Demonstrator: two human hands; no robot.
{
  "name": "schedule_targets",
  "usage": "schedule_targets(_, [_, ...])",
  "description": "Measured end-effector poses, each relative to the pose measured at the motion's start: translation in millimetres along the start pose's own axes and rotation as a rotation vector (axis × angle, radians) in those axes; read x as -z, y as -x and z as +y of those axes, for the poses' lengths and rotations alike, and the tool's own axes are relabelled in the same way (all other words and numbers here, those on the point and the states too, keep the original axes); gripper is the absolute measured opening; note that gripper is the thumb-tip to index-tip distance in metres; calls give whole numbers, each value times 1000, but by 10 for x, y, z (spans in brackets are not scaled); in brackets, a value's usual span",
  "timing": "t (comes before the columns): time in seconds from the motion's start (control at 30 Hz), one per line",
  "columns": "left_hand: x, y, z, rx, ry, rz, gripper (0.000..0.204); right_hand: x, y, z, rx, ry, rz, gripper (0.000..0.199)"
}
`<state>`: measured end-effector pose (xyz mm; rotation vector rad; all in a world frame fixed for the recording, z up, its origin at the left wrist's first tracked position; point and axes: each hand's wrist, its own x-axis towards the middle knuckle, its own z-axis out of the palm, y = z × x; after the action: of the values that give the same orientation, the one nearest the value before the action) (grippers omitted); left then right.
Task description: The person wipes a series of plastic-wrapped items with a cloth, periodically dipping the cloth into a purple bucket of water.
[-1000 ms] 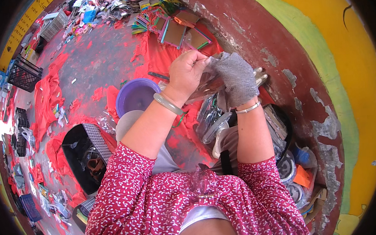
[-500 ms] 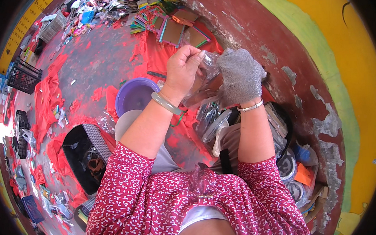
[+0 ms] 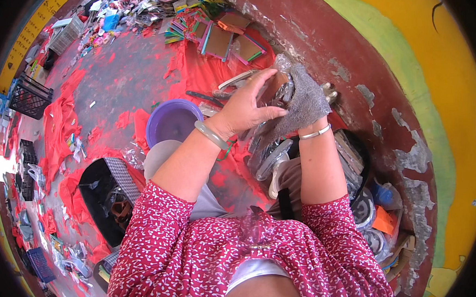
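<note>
My left hand, with a pale bangle at its wrist, has thumb and fingers spread apart beside a crumpled clear plastic bag. The bag lies against my right hand, which is wrapped in a grey knitted covering like a glove. That covering hides most of its fingers, and they appear curled on the bag. Something brownish shows through the film. Below hang more folds of clear plastic, above a pale-handled item and a clear-wrapped item near my knees.
A purple basin stands left of my forearm, with a black open case farther left. Boards with coloured edges lie ahead on red cloth. A peeling wall curves along my right; black bags and wrapped goods sit there.
My left hand has let go of its pinch on the plastic and spread its fingers, moving slightly lower. My right hand has turned, and the stretched film has slackened.
</note>
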<state>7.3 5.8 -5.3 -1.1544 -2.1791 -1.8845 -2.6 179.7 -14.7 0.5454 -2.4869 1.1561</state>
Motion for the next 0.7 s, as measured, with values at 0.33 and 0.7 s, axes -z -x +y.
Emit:
schedule_targets(0.33, [76, -67, -202, 332, 1001, 160, 57, 300, -70, -500, -647, -1217, 186, 30])
schedule_targets(0.7, [50, -52, -119, 347, 767, 106, 39, 380, -250, 94, -457, -16, 209, 16])
